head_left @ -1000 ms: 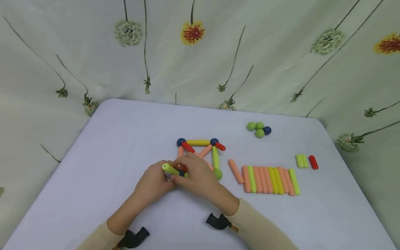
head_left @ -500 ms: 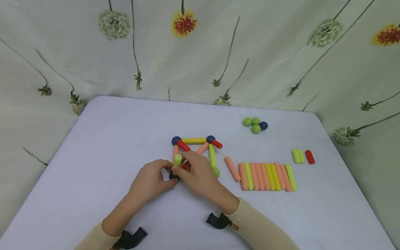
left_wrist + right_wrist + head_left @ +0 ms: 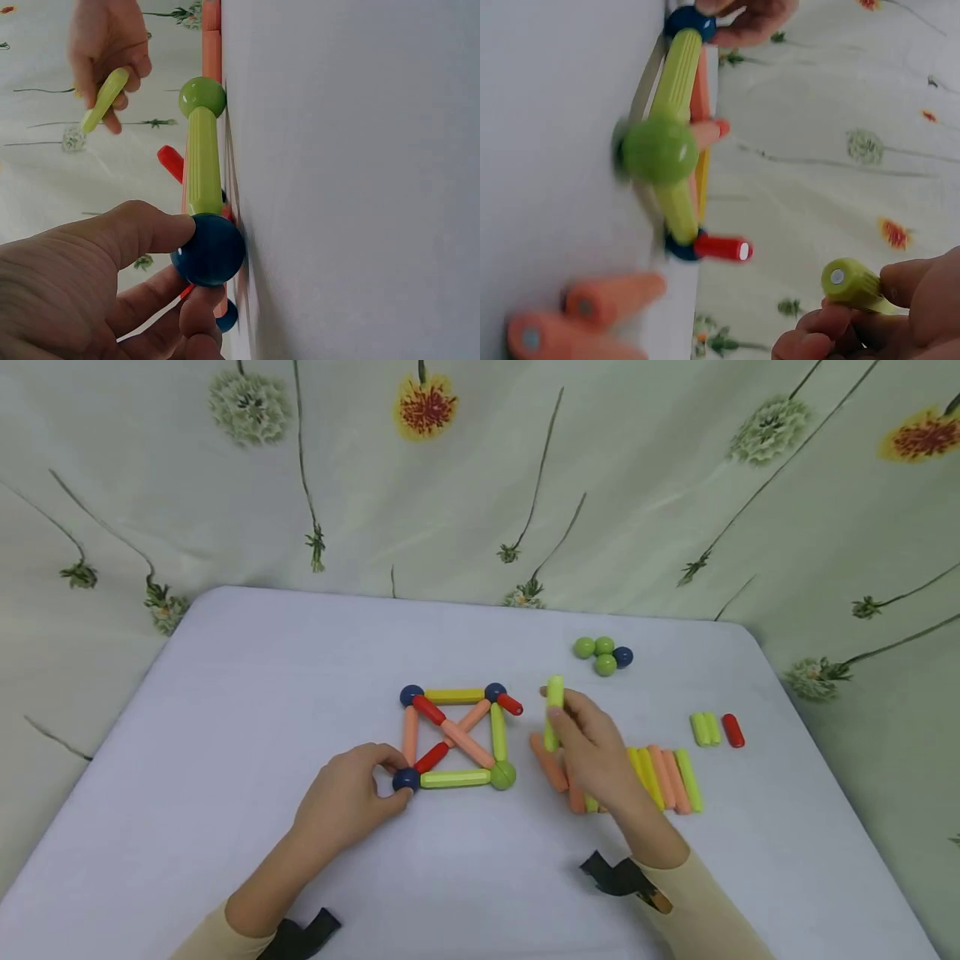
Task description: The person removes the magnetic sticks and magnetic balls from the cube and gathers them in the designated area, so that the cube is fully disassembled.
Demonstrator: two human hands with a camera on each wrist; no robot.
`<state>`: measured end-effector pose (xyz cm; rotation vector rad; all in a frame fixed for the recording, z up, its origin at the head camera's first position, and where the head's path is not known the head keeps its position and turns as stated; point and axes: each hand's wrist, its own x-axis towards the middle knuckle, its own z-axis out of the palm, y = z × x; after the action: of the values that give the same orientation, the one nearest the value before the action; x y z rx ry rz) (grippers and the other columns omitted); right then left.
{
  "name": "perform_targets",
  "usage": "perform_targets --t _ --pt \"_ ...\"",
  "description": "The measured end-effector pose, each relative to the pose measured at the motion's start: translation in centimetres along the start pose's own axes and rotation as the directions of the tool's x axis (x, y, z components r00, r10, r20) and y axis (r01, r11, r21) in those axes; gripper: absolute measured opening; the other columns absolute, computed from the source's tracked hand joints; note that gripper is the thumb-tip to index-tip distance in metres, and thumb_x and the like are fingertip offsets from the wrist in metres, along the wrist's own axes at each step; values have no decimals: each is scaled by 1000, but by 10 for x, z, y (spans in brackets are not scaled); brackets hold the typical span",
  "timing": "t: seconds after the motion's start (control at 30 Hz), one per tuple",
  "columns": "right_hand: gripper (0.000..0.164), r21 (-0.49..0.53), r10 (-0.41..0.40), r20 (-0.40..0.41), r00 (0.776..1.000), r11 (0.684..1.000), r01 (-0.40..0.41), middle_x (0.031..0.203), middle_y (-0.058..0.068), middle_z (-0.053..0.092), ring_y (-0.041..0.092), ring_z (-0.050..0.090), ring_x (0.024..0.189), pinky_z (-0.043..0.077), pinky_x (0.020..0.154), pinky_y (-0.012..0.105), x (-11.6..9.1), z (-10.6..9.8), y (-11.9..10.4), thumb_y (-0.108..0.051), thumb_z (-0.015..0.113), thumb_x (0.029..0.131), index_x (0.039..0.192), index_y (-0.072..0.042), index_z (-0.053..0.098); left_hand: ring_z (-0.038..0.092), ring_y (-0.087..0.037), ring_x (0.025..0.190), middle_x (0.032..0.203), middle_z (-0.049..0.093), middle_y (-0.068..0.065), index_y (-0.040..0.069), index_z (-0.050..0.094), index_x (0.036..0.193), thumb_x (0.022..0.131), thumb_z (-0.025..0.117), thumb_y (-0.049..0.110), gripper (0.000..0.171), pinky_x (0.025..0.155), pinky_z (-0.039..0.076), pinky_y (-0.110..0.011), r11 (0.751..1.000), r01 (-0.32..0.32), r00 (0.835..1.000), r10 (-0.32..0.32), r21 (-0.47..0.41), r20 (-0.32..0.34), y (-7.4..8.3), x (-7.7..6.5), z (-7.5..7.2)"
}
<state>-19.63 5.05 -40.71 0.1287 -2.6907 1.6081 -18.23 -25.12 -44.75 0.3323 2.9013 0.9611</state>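
On the table lies a square frame of rods and balls, with crossed rods inside it. My left hand pinches the dark blue ball at its near left corner between thumb and fingers. A yellow-green rod joins that ball to the green ball at the near right corner. My right hand holds another yellow-green rod upright, raised over the left end of the loose rods. Its magnet end faces the camera in the right wrist view. A short red rod sticks out from the far right blue ball.
A row of loose rods in salmon, yellow and yellow-green lies under and beside my right hand. Green balls and a blue ball sit at the back. Short yellow-green rods and a red one lie farther right.
My right hand has moved from the frame's near left corner to the right, carrying the yellow-green rod. My left hand stays at the corner ball. The view has shifted slightly.
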Motion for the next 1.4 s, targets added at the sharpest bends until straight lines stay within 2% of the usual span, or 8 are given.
perform_targets --t 0.13,0.37,0.6,0.73,0.97,1.2,1.3,1.4 --pt "45 -185 63 -94 994 979 -79 101 10 55 25 50 83 46 65 33 -6 -41 28 -36 48 102 138 -10 49 49 -11 57 88 64 3 14 70 98 75 80 19 25 51 43 -28 1000 13 1000 -13 18 -8 -1 -3 -4" --pt "52 -374 230 -283 931 867 -328 104 14 61 27 54 86 49 63 32 -31 -101 72 -44 57 96 126 -1 58 49 -12 57 86 64 3 14 70 99 76 81 19 26 50 43 -28 999 34 999 -34 19 -3 1 -8 -3" --pt "56 -467 337 -307 890 762 -449 102 22 64 29 57 81 48 57 31 -53 -137 107 -44 64 91 117 6 61 49 -12 57 86 64 3 14 70 99 75 81 20 27 50 42 -27 999 30 999 -30 24 -14 0 -8 -2" --pt "55 -497 382 -270 884 731 -468 103 25 64 31 57 83 50 59 32 -56 -138 118 -41 66 90 116 8 62 48 -12 57 86 64 3 14 70 99 75 81 20 27 50 42 -28 999 31 999 -31 27 -18 0 -9 -2" --pt "55 -514 379 -233 896 734 -444 101 21 65 30 55 83 48 60 32 -55 -133 112 -45 60 93 115 5 65 49 -12 57 86 64 4 15 70 99 76 81 21 27 52 43 -28 999 21 1000 -20 38 -18 1 -6 -1" --pt "43 -636 264 -265 927 675 -374 87 18 65 24 54 65 46 51 32 -45 -114 79 -32 62 92 110 8 64 48 -12 57 85 63 4 15 70 99 76 81 21 27 51 43 -28 999 0 1000 0 43 -14 3 -2 0" --pt "32 -646 148 -244 958 712 -274 91 17 66 24 55 66 48 53 32 -33 -88 58 -25 64 91 108 2 67 48 -12 58 86 64 4 14 70 99 76 81 21 27 52 43 -28 999 -8 1000 9 42 -15 4 -2 0" --pt "22 -629 72 -144 987 763 -147 88 8 66 21 53 69 47 57 32 -22 -54 40 -22 67 90 105 -6 71 48 -12 58 87 64 3 14 70 100 76 81 20 27 52 43 -28 999 -6 1000 7 41 -12 5 -2 0"
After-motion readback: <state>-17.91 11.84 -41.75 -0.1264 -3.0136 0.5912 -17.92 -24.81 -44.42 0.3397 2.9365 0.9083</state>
